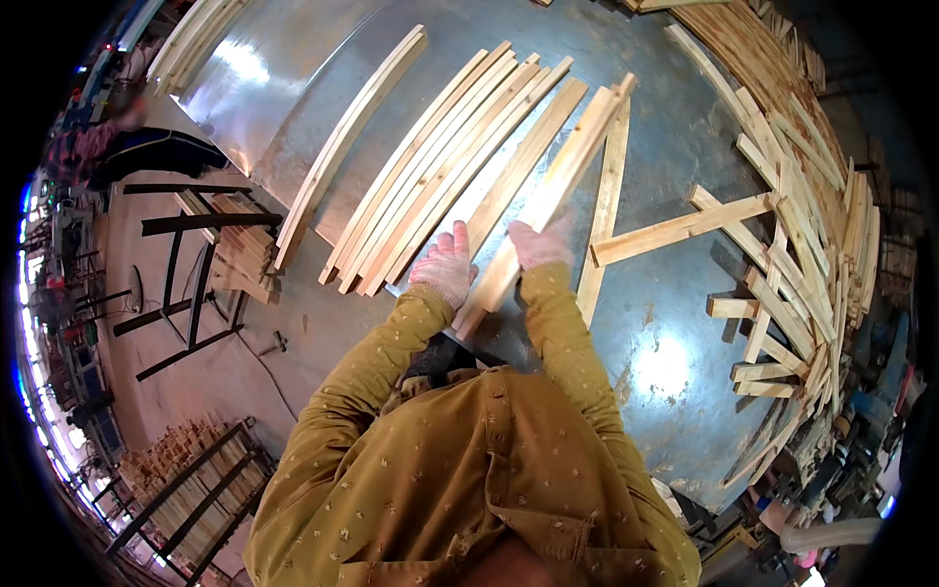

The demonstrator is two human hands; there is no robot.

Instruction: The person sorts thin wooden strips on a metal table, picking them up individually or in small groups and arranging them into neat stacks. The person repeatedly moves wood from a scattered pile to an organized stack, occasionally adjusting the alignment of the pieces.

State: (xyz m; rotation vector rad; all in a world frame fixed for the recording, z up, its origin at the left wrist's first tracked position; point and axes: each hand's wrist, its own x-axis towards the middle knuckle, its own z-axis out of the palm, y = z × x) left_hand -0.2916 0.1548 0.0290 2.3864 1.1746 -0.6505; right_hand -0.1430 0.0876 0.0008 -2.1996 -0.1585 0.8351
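Pale wooden strips lie side by side on a grey metal table (665, 196) in front of me. My left hand (447, 268), in a light glove, rests with fingers stretched out at the near end of a single wooden strip (528, 149). Beside it, my right hand (542, 245) is at a pair of strips (577, 157) lying close together; motion smears its fingers, and its grip on them is unclear. Left of my hands is a row of several strips (440, 161). Just right of the pair, another strip (611, 186) lies at a different angle.
One long strip (347, 142) lies apart at the left. A jumbled heap of wood pieces (797, 284) covers the table's right side, one strip (680, 228) jutting toward me. Black metal frames (186, 264) and stacked wood (186, 470) stand on the floor at left. A person (98, 142) is far left.
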